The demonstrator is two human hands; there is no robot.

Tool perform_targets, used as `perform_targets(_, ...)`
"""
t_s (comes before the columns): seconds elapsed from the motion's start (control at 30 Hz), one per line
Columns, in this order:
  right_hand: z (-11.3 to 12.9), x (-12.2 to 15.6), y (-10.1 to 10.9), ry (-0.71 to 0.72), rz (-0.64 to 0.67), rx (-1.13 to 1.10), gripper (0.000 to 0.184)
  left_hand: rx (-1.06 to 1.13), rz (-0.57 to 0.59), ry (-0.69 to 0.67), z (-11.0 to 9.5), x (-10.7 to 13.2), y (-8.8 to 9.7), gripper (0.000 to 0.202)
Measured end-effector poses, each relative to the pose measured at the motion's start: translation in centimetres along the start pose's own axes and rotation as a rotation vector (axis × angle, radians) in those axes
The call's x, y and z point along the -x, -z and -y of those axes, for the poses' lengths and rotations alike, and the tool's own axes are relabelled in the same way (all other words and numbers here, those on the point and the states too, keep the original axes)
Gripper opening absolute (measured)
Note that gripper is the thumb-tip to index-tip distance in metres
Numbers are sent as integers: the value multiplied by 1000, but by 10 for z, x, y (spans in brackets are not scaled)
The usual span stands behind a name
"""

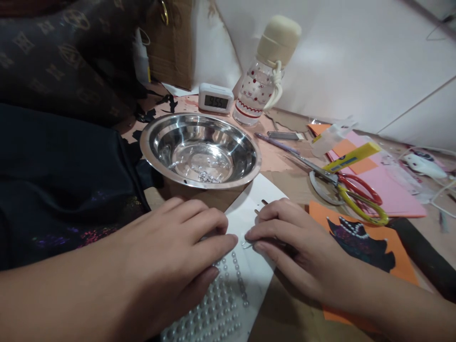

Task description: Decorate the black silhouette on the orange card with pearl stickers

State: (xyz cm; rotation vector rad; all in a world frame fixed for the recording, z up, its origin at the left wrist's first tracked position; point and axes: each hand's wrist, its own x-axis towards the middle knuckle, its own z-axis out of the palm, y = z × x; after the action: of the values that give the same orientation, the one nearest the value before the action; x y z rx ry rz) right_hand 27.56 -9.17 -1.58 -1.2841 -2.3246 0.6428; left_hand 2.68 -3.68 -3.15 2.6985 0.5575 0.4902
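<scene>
My left hand (pixel 171 256) lies flat with its fingers stretched out on a white sheet of stick-on pearl beads (pixel 231 294), holding it down. My right hand (pixel 288 237) rests at the sheet's right edge. Its fingers are pressed together around thin metal tweezers, whose tip (pixel 246 244) touches the sheet and whose back end (pixel 260 206) sticks out above the knuckles. A steel bowl (pixel 156 142) with a few small silvery bits at its bottom stands just beyond both hands.
Red-and-yellow scissors (pixel 352 194) lie on pink and orange paper at the right. An orange card with a dark cut-out dress (pixel 359 242) sits under my right wrist. A bottle (pixel 261 76), a small clock (pixel 215 98), dark fabric (pixel 64 180) at left.
</scene>
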Motion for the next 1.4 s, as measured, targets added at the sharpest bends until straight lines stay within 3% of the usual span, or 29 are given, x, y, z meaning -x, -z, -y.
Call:
perform_targets(0.43, 3, -1, -1, -3, 8, 9, 18, -20, 2, -1, -3, -1, 2, 31)
perform_targets(0.77, 1, -1, 1, -63, 34, -107, 20, -19, 5, -3, -3, -1, -1, 31)
perform_targets(1.07, 4, -1, -2, -24, -26, -37, 17, -22, 13, -11, -3, -6, 4, 27)
perform_targets(1.4, 2, -1, -2, -33, 13, -43, 18, -68, 46, -13, -6, -5, 6, 26)
